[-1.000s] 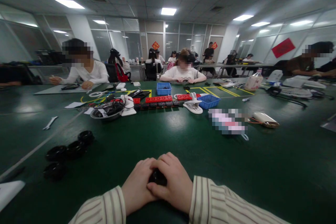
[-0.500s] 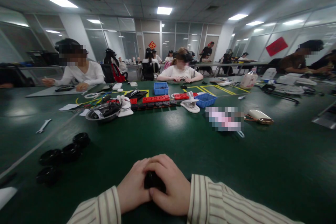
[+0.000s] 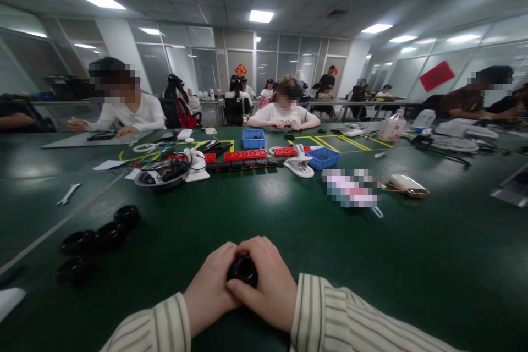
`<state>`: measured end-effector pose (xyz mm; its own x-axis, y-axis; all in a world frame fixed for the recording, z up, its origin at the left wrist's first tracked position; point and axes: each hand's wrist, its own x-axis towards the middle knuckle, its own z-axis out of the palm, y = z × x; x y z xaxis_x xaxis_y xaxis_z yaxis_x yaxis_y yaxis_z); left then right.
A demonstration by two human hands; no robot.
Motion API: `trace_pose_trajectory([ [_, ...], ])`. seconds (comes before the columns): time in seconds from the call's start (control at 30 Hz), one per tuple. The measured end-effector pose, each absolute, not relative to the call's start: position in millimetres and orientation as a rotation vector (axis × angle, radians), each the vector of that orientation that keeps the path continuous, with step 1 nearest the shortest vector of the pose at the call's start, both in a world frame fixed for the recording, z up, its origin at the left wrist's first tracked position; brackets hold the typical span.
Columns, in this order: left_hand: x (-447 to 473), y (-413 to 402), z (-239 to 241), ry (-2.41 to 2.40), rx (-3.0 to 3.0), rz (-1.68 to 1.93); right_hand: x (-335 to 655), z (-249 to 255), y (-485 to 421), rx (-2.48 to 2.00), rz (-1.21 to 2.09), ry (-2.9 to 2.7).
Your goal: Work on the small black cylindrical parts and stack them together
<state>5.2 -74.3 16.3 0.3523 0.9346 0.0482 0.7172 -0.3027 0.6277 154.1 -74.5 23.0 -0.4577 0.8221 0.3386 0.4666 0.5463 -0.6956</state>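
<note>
Close in front of me, both hands are wrapped round a small black round part [image 3: 236, 274] with a hole facing up. My left hand [image 3: 209, 286] is closed along its left side. My right hand [image 3: 272, 283] curls over the far and right sides, its thumb across the near side. The part's underside and most of my left fingers are hidden. Several black ring-like parts [image 3: 110, 235] of similar look lie on the green table [image 3: 289, 236] to the left.
Beyond my hands stand a metal bowl [image 3: 163, 182] of black cables, red and black strips [image 3: 245, 155], blue bins [image 3: 324, 158] and a white clamp-like stand [image 3: 299, 164]. A wrench [image 3: 69, 194] lies left; a pale power-bank-like object [image 3: 408, 184] lies right. Other people sit across the table.
My right hand has shifted its fingers on the black part, so its top and hole now show. My left hand stays nearly in place.
</note>
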Motion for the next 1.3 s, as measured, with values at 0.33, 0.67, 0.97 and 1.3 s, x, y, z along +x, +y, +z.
trace_pose_trajectory([
  [0.33,0,-72,16,1.350,2.168,0.490,161,30,-73,-0.671,0.741,-2.253],
  [0.67,-5,-71,11,1.278,2.213,0.482,159,28,-74,-0.590,0.688,-2.181],
  [0.97,-1,-73,18,1.359,2.222,0.452,158,27,-68,-0.940,0.585,-2.371],
  [1.3,-3,-74,18,1.351,2.221,0.479,170,13,-40,-0.871,0.555,-1.926],
])
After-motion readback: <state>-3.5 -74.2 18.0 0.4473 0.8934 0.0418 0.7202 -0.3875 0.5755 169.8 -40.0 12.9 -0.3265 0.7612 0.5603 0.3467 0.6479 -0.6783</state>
